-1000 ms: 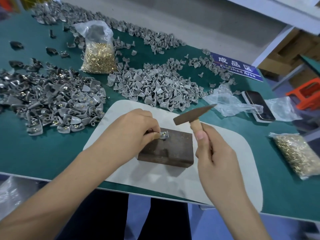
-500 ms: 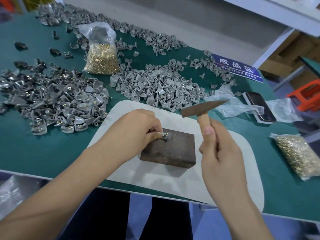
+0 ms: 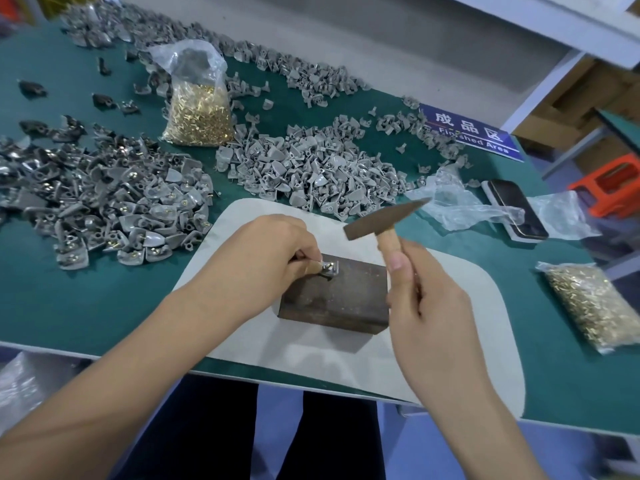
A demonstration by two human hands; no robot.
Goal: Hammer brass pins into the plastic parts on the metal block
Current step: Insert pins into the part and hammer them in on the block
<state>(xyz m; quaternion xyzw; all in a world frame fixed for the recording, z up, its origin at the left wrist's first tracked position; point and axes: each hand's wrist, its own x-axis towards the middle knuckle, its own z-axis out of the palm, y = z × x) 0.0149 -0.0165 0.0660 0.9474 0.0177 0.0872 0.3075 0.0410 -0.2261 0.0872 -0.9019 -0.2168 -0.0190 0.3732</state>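
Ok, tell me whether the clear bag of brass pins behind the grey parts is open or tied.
Open: the clear plastic bag of brass pins stands upright, its untied mouth gaping above the pins.

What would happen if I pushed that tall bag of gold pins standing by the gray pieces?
The bag of pins would probably slump or tip, since it stands tall on a soft, bulging bottom. It likely feels heavy for its size, packed with metal pins. The thin clear plastic looks floppy and could snag or tear.

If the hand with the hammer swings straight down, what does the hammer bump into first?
Probably the small plastic part that the left hand pinches on the metal block. The right hand holds the hammer above it, though depth is hard to judge.
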